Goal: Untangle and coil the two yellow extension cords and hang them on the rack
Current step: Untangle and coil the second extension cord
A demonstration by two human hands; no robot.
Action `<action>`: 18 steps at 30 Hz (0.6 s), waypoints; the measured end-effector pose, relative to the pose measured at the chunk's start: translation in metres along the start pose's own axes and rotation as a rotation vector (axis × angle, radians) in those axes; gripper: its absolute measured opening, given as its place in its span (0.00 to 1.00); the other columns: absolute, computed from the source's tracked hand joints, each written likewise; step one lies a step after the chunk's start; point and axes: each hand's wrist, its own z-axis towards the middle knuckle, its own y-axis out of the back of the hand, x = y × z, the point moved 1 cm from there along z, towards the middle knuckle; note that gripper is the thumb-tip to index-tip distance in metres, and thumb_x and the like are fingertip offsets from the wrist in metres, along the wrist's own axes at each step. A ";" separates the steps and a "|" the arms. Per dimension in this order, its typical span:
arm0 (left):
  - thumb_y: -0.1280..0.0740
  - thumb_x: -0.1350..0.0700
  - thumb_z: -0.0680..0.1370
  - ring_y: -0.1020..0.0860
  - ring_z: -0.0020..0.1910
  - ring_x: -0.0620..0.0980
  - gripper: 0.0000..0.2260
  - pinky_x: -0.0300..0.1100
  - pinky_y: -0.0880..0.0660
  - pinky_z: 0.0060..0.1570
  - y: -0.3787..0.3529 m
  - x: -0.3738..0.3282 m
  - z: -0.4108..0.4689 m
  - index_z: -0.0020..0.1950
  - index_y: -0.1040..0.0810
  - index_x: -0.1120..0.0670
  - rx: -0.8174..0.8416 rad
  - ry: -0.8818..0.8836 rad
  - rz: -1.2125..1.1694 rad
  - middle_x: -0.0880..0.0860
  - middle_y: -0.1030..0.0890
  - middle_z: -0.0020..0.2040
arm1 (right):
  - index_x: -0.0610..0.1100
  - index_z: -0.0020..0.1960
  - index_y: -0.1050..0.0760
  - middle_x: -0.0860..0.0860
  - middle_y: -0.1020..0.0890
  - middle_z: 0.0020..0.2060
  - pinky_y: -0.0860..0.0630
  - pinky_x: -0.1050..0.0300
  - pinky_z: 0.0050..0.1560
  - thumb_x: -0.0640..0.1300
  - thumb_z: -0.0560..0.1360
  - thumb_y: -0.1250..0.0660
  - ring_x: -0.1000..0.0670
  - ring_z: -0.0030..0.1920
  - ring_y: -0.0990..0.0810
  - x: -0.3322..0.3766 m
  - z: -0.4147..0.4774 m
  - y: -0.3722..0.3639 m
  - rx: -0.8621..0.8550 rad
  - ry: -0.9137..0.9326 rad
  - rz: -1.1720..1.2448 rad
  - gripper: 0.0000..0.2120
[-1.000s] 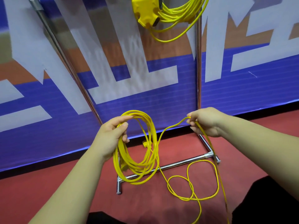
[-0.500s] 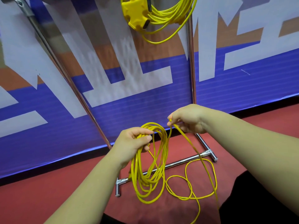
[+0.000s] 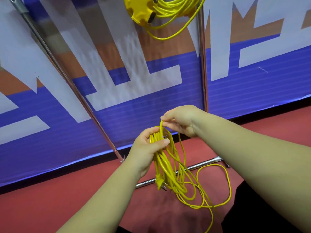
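My left hand grips the top of a hanging coil of yellow extension cord, whose loops droop toward the floor with the plug dangling at the bottom. Just above it, my right hand pinches a fresh loop of the same cord against the coil. The loose tail lies in curls on the red floor. A second yellow cord with its socket block hangs coiled at the top of the metal rack.
The rack's slanted pole and floor bar stand right behind my hands. A blue, white and orange banner forms the wall beyond. Red floor spreads left. Something dark sits at the lower right.
My right hand has swung left with the cord and brought a new loop onto the coil in my left hand. The coil has narrowed and the loose tail on the floor is shorter.
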 end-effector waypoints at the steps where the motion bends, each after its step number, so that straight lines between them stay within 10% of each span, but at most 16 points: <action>1: 0.24 0.67 0.70 0.18 0.38 0.53 0.24 0.48 0.21 0.42 -0.001 0.001 0.001 0.65 0.24 0.58 -0.023 -0.019 -0.004 0.53 0.16 0.41 | 0.37 0.43 0.21 0.43 0.16 0.42 0.17 0.61 0.41 0.31 0.74 0.28 0.50 0.39 0.15 0.000 0.000 -0.002 0.002 0.012 0.019 0.04; 8: 0.32 0.69 0.78 0.19 0.30 0.54 0.25 0.54 0.19 0.40 0.013 -0.015 0.011 0.71 0.31 0.51 -0.142 -0.118 -0.007 0.57 0.20 0.37 | 0.40 0.46 0.22 0.41 0.14 0.42 0.17 0.53 0.50 0.37 0.75 0.29 0.45 0.44 0.13 -0.001 0.004 0.000 0.033 0.196 -0.248 0.03; 18: 0.40 0.65 0.83 0.24 0.27 0.50 0.20 0.46 0.21 0.31 0.049 -0.056 0.007 0.72 0.30 0.47 -0.266 -0.287 -0.219 0.54 0.26 0.34 | 0.44 0.47 0.27 0.54 0.18 0.34 0.32 0.55 0.41 0.32 0.75 0.30 0.50 0.39 0.25 -0.069 0.002 -0.010 0.513 0.192 -0.634 0.09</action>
